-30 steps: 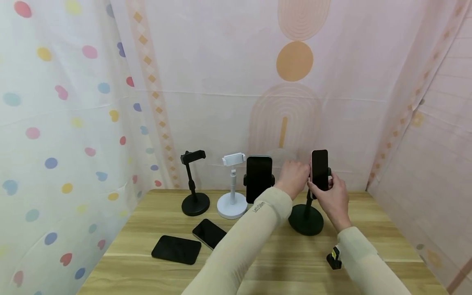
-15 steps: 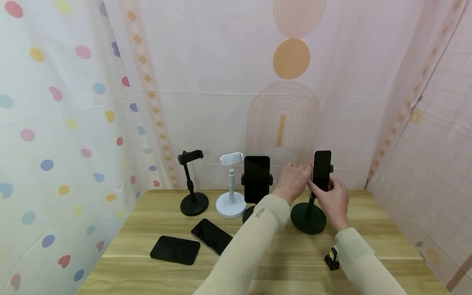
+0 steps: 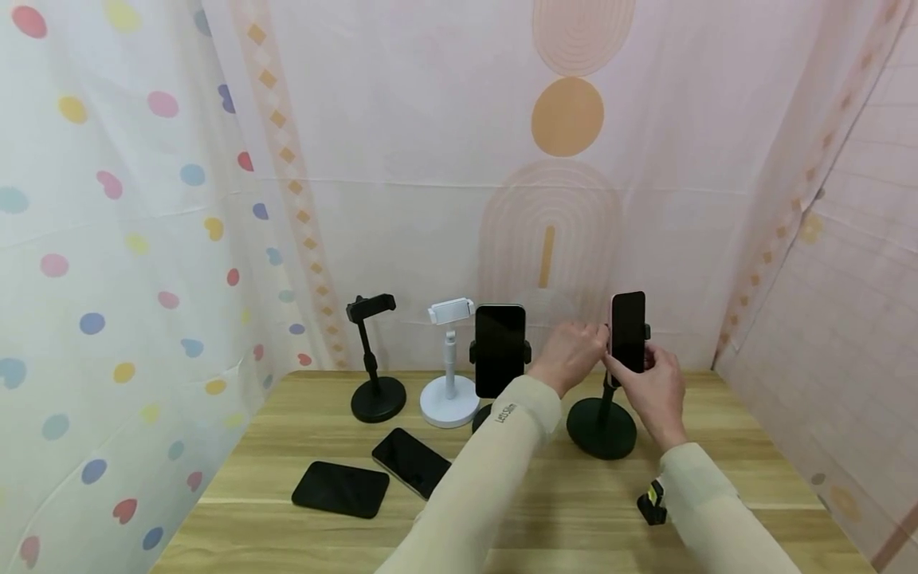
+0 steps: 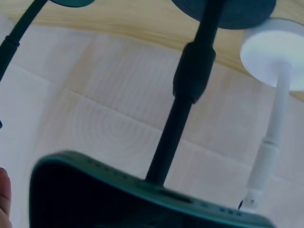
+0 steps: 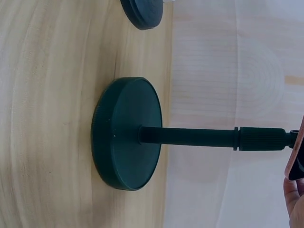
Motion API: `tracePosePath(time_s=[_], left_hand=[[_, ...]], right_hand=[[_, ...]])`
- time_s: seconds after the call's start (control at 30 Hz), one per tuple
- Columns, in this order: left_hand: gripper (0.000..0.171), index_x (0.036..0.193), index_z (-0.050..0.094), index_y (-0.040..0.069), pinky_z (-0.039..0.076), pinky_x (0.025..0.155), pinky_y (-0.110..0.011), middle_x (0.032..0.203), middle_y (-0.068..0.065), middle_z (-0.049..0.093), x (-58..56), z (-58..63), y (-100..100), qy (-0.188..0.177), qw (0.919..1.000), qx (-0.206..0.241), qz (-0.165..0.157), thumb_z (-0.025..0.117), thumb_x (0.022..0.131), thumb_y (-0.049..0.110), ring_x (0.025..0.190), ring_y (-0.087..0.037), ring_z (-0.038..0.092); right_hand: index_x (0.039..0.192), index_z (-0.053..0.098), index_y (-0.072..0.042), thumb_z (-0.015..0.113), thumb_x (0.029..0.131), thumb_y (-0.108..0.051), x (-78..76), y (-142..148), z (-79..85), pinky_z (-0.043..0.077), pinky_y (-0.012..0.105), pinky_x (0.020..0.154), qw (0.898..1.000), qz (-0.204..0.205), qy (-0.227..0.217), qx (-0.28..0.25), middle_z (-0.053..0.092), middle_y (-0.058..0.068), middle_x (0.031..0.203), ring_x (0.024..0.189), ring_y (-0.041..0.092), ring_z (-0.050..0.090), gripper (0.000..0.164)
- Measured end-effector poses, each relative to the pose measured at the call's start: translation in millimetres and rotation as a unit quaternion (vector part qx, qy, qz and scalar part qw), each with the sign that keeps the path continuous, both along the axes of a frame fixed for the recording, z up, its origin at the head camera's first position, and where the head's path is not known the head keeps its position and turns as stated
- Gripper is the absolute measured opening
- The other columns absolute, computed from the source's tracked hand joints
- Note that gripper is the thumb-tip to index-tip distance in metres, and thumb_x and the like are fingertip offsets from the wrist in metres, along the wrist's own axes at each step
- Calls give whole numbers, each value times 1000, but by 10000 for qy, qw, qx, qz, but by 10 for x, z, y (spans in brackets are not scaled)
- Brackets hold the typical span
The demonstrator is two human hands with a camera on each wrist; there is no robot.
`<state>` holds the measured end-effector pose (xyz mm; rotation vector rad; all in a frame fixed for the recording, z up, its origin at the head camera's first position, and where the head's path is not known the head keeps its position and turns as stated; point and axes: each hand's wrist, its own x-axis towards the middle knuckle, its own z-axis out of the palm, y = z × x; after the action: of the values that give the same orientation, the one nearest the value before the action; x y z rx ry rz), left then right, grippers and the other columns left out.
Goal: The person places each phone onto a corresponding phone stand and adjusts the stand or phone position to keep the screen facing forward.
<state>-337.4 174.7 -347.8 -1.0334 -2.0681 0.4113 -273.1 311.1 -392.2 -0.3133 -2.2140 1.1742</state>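
Both hands work at the top of a dark green phone stand [image 3: 601, 430], at the right end of a row of stands. A smartphone [image 3: 627, 331] stands upright in front of its clamp. My right hand [image 3: 654, 391] grips the phone's lower part, with the thumb across its front. My left hand [image 3: 571, 355], fingers curled, holds the left side of the clamp beside the phone; its fingertips are partly hidden. In the right wrist view the green stand's round base [image 5: 137, 135] rests on the table, and the phone's pinkish edge [image 5: 295, 147] shows near the fingers.
Left of my hands, another phone [image 3: 500, 351] sits upright in a black stand. Farther left are a white stand [image 3: 449, 399] and a black stand [image 3: 378, 399]. Two phones lie flat on the table: one phone [image 3: 340, 489] and another phone [image 3: 412, 461]. Patterned curtains hang behind.
The green stand and its phone have shifted slightly right, with both hands following. The clamp's right arm shows more clearly beside the phone. The other stands and the flat phones stay put.
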Motion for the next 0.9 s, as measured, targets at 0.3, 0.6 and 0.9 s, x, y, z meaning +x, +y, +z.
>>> tracePosePath(time_s=[0.3, 0.6, 0.9], left_hand=[[16, 111, 71, 16, 52, 62, -15, 89, 7, 69, 12, 33, -40, 373, 9985, -232, -312, 61, 101, 23, 71, -2, 62], [16, 111, 71, 16, 52, 65, -14, 90, 8, 69, 22, 41, -46, 529, 9973, -276, -424, 62, 100, 23, 74, -2, 64], [17, 114, 71, 15, 53, 68, -17, 95, 7, 72, 37, 19, -55, 83, 9995, 44, -299, 60, 101, 17, 79, -4, 66]], right_hand=[[116, 59, 4, 77, 84, -45, 21, 32, -37, 37, 43, 81, 9997, -114, 121, 188, 53, 19, 107, 97, 31, 50, 61], [117, 57, 10, 78, 82, -38, -10, -35, -79, 41, 56, 84, 9965, -598, 356, 455, 52, 25, 109, 100, 38, 48, 62], [128, 50, 11, 76, 85, -46, -5, -28, -96, 39, 56, 90, 9977, -548, 143, 365, 48, 27, 117, 104, 39, 46, 76]])
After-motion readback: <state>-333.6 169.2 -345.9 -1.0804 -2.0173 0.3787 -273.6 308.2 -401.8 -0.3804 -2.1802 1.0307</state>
